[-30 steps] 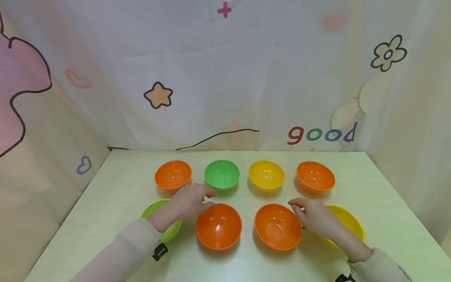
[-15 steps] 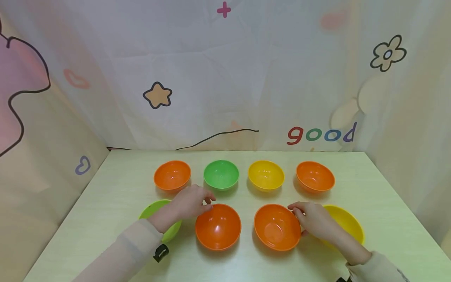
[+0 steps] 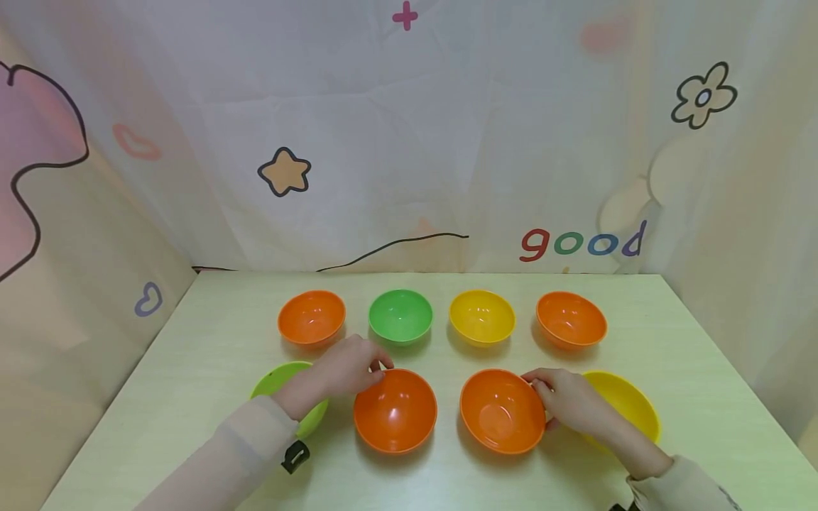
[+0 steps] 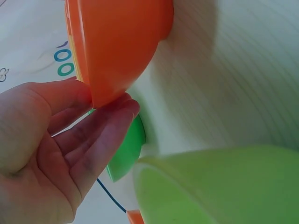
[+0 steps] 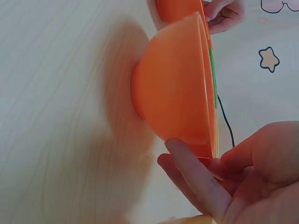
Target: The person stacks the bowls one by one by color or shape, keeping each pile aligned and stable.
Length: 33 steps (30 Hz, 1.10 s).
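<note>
Two orange bowls stand side by side at the front middle of the table. My left hand [image 3: 351,365] pinches the rim of the left orange bowl [image 3: 395,411] at its upper left. In the left wrist view, the thumb is at the rim and the fingers lie against the bowl's outer wall [image 4: 117,46]. My right hand [image 3: 571,401] holds the right orange bowl [image 3: 502,411] by its right rim. The right wrist view shows fingertips [image 5: 180,149] under that bowl's side, with the thumb at the rim. Both bowls are upright, and their insides hold nothing.
Behind is a row of bowls: orange [image 3: 312,319], green [image 3: 400,317], yellow [image 3: 482,318] and orange [image 3: 571,320]. A lime green bowl [image 3: 281,376] sits partly under my left forearm, a yellow bowl [image 3: 626,404] behind my right hand. A printed curtain [image 3: 409,142] closes off the table's back.
My right fingers have closed in on the right orange bowl's rim. My left fingers have drawn in onto the left bowl's rim. The bowls have stayed in place.
</note>
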Tool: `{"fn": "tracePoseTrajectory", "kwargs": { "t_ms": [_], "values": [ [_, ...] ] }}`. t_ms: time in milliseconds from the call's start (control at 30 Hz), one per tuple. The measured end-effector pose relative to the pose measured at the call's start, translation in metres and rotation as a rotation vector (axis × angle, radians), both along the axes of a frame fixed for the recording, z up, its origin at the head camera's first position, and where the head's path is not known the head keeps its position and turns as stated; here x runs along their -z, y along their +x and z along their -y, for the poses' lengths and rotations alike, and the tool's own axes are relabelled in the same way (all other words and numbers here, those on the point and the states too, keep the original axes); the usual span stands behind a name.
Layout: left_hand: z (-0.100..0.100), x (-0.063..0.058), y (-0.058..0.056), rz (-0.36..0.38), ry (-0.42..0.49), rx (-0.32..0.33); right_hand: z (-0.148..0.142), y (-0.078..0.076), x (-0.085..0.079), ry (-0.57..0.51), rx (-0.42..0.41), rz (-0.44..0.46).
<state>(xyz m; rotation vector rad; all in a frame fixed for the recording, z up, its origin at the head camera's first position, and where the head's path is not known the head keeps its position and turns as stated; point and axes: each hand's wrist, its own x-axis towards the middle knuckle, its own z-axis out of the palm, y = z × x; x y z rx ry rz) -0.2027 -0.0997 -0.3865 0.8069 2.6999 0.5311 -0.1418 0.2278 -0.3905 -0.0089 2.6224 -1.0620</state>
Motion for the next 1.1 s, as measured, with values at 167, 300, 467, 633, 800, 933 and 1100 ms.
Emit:
{"fn": "tracePoseTrajectory", "kwargs": {
  "t_ms": [167,300,467,633,800,933,1100],
  "values": [
    [-0.0019,0.0001,-0.0002,0.013,0.004,-0.003,-0.0002,0.0007,0.0001,-0.013,0.009,0.017],
    [-0.0033,0.0001,0.0002,0.01,0.007,0.004,0.0012,0.0013,-0.0005,-0.008,0.015,0.025],
    [-0.0045,-0.0001,0.0002,-0.004,0.008,0.008,0.0013,0.0012,-0.0004,0.008,-0.006,0.014],
    [-0.0052,-0.0007,0.0004,0.001,0.014,0.0,0.0006,0.0006,0.0004,0.016,-0.014,0.02],
    [-0.0056,-0.0014,0.001,-0.001,0.014,-0.004,0.0019,0.0005,0.0013,0.025,-0.001,0.035],
    [-0.0062,-0.0007,0.0013,-0.005,0.011,-0.009,0.0024,0.0007,0.0018,0.035,-0.02,0.01],
    [-0.007,0.0001,0.0011,-0.003,0.01,-0.016,0.0031,0.0004,0.0024,0.035,-0.013,0.009]
  ]
}}
